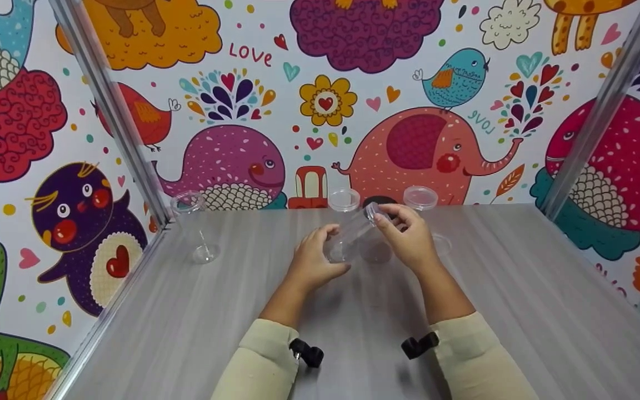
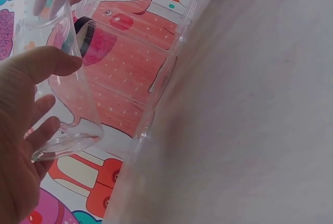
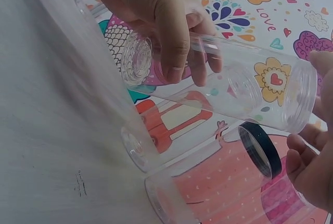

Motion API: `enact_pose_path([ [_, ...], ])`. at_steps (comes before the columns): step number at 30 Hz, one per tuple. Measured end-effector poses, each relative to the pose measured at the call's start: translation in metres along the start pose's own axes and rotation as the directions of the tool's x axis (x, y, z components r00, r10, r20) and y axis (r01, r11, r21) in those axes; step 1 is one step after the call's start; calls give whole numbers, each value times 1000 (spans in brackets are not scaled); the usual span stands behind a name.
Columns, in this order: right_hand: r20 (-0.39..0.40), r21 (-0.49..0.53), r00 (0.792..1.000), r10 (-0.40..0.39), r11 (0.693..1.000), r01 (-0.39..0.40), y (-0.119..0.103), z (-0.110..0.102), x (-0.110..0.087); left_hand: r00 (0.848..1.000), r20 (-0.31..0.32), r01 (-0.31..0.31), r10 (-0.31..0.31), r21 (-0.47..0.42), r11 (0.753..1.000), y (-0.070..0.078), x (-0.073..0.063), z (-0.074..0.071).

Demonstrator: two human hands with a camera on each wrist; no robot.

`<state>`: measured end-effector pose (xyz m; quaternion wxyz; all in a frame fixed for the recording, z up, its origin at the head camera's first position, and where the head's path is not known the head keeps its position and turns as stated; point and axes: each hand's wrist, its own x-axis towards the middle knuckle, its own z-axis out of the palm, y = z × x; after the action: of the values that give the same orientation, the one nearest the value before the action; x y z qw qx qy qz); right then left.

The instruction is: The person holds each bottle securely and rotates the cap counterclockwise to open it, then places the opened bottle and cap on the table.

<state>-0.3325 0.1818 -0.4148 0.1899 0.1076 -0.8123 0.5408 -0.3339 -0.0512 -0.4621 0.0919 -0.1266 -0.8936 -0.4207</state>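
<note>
Both hands hold a clear plastic jar (image 1: 348, 239), tilted above the table with its top end up to the right. My left hand (image 1: 315, 258) grips the lower part; in the right wrist view its thumb (image 3: 174, 52) lies across the wall and the fingers show through behind. At the upper end, my right hand (image 1: 413, 239) pinches the clear rim (image 1: 373, 212) between thumb and fingers. I cannot tell whether a clear lid sits on that end. Close behind stands a similar jar with a black lid (image 3: 260, 150), partly hidden by the right hand in the head view.
Another clear jar (image 1: 204, 254) stands upright at the left of the grey table (image 1: 186, 333). Two more stand at the back, one with its rim (image 1: 344, 198) behind the held jar, one with its top (image 1: 420, 197) behind the right hand. A patterned wall (image 1: 325, 103) rises behind.
</note>
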Motion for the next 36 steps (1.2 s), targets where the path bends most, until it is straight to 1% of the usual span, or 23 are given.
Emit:
enact_pose_path([
  [6, 54, 94, 998, -29, 995, 24, 0, -2, 0, 1000, -1, 26, -26, -17, 1000, 0, 0, 0],
  [10, 63, 162, 997, -51, 986, 40, 0, -1, 0, 999, -3, 32, -32, -19, 999, 0, 0, 0],
  [14, 62, 193, 996, -60, 980, 46, -1, -1, -1, 999, -2, 35, -35, -18, 999, 0, 0, 0],
  [18, 57, 196, 996, -68, 979, 55, -1, 0, -1, 1000, -4, 31, -31, -17, 999, 0, 0, 0],
  [20, 47, 171, 996, -72, 983, 63, 0, 0, 0, 1000, -7, 18, -18, -15, 1000, 0, 0, 1],
  [23, 31, 95, 997, -71, 993, 68, 1, 1, 1, 1000, -13, -4, 4, -13, 1000, -1, 0, 0],
  [26, 13, 4, 999, -42, 999, 42, 3, 2, 1, 1000, -19, -13, 13, -5, 1000, -2, 0, 1],
  [28, 0, -40, 1000, -8, 999, 8, 3, 2, 2, 1000, -20, -8, 8, -1, 1000, -2, 0, 1],
  [32, -21, -71, 998, 52, 996, -53, 1, 2, 1, 1000, -16, -4, 4, 7, 1000, -2, 0, 1],
  [36, -17, -58, 997, 76, 995, -77, 2, 3, 1, 1000, -13, -11, 11, 7, 1000, -2, 1, 1],
])
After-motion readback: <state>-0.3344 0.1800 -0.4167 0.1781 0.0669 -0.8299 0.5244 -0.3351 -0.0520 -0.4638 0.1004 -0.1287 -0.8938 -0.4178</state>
